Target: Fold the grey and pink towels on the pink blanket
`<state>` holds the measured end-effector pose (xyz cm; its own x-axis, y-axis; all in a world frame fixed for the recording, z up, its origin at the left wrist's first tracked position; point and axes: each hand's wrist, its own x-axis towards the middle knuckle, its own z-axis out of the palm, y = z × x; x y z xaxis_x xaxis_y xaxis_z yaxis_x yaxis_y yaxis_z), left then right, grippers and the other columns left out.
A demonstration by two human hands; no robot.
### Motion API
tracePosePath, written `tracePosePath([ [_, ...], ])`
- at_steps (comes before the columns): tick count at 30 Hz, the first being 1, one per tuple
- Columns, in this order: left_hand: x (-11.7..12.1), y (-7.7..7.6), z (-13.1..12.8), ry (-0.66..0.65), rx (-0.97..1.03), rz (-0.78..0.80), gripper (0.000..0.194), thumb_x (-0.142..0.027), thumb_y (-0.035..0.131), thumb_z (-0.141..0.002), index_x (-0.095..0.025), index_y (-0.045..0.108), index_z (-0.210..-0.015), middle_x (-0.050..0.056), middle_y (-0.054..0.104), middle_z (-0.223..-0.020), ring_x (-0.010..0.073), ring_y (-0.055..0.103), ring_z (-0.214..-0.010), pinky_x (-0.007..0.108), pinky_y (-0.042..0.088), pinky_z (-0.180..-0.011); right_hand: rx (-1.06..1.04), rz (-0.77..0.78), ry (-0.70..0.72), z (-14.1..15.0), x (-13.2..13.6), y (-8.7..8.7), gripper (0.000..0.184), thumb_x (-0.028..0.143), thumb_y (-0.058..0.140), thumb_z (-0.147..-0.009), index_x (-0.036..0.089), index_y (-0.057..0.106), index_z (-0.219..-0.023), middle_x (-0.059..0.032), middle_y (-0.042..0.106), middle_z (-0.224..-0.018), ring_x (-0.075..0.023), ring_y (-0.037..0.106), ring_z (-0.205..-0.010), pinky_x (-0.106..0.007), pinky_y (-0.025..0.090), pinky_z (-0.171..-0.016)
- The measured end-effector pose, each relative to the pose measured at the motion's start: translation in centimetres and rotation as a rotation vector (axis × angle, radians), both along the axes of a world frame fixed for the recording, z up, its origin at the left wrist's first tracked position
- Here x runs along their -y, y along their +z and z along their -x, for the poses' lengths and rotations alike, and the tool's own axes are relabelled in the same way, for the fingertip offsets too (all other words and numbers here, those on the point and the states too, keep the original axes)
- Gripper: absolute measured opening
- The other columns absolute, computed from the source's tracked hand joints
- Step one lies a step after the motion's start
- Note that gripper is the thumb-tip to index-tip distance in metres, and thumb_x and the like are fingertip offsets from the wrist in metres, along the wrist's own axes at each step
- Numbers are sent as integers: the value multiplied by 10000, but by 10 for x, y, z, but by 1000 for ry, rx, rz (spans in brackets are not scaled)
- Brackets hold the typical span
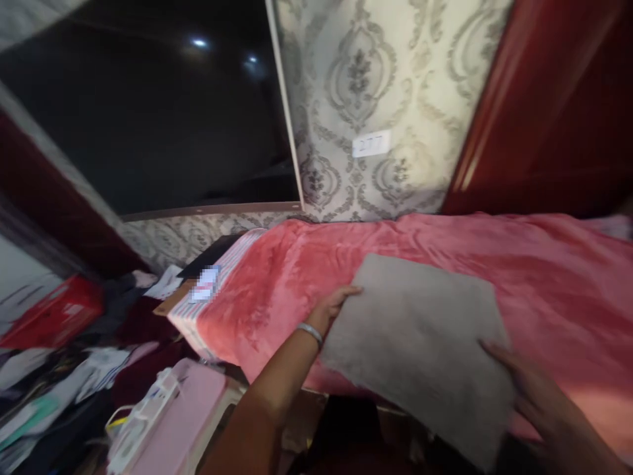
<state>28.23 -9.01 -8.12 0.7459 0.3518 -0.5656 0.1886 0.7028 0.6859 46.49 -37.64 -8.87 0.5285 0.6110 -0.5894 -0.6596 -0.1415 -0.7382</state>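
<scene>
One grey cloth (420, 343) is held out over the near edge of a pink blanket (277, 284), the left hand (336, 303) pinching its left edge, the right hand (537, 392) gripping its right, a TV (173, 119) far left.

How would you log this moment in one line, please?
left hand: grips grey cloth | right hand: touches opposite side | background: pink blanket

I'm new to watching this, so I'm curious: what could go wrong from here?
The grey cloth might sag or slip, since the left hand and right hand are only at its opposite sides. Its lower corner reaches past the red blanket's near edge in this view, so it could slide off there if released.
</scene>
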Motion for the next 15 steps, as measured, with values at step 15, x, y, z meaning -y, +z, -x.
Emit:
tracePosePath([
  [15, 6, 28, -7, -21, -4, -126, 359, -227, 693, -785, -88, 675, -1116, 81, 751, -725, 228, 715, -633, 355, 588, -725, 170, -398, -95, -6, -10, 2, 451, 248, 797, -653, 156, 654, -1070, -94, 747, -929, -245, 687, -794, -405, 554, -838],
])
